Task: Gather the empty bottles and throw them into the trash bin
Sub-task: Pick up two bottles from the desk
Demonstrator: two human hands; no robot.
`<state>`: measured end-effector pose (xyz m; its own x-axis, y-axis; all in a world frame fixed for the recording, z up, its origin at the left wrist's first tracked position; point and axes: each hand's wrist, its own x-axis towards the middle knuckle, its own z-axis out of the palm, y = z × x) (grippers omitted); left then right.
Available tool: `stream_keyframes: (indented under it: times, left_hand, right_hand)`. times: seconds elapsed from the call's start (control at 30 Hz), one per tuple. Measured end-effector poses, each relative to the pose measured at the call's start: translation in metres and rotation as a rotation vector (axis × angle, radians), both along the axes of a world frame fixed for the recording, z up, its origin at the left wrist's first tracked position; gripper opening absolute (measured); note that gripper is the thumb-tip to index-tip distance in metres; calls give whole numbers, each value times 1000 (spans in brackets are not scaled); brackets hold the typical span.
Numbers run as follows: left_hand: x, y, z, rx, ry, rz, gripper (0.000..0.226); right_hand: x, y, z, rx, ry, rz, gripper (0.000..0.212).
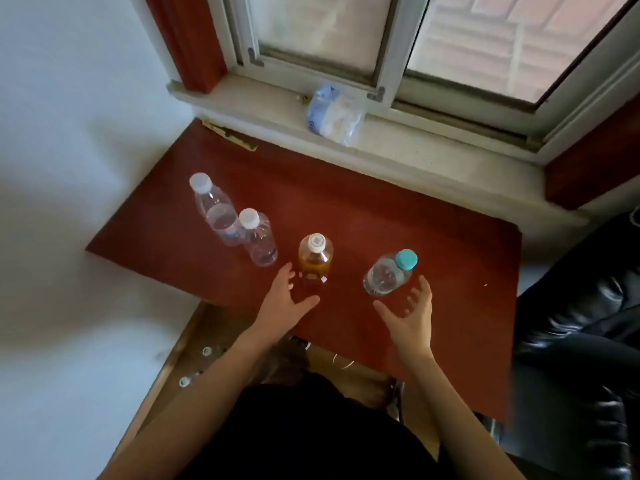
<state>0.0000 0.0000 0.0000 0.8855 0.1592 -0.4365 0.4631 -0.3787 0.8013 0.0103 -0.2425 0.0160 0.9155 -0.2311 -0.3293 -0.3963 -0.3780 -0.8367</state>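
Surface: a reddish-brown table (pixel 346 209), matte, set into a corner against a white wall (pixel 69 133) on the left and a pale window sill (pixel 398 147) at the back. A small light speck is seen near its right edge.

Room: a sliding window (pixel 381 39) with grey metal frames is seen above the sill; reddish-brown trim (pixel 188 39) runs up its left side and more is seen at the right. A crumpled blue-and-white plastic packet (pixel 334 112) is lodged on the sill. A black glossy seat (pixel 581 341) is placed to the right of the table. A wooden floor strip (pixel 180 358) shows below the table's near edge, with small round caps or lids lying on it; what they belong to cannot be told.

Task items, all upright on the table:
- clear bottle with white cap (pixel 213 206), far left;
- second clear bottle (pixel 258 237), white cap, touching or just in front of the first;
- amber bottle (pixel 315 258), white cap, centre;
- clear bottle with teal cap (pixel 389 273), right of centre, apart from the others.

Hands: the left hand (pixel 285 303) is spread wide, fingers just beside the amber bottle, nothing held. The right hand (pixel 410 313) is opened wide and cupped just beside the teal-capped bottle, nothing held. No trash bin is identified with certainty.
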Motion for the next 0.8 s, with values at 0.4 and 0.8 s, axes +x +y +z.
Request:
stream_keyframes:
  times: [0.4, 0.8]
  left_hand:
    - [91, 36, -21, -13, -147, -346, 72]
    - [110, -35, 40, -159, -178, -705, 66]
  right_hand:
    - [43, 42, -7, 15, 37, -314, 43]
    - [-45, 11, 37, 49, -132, -763, 45]
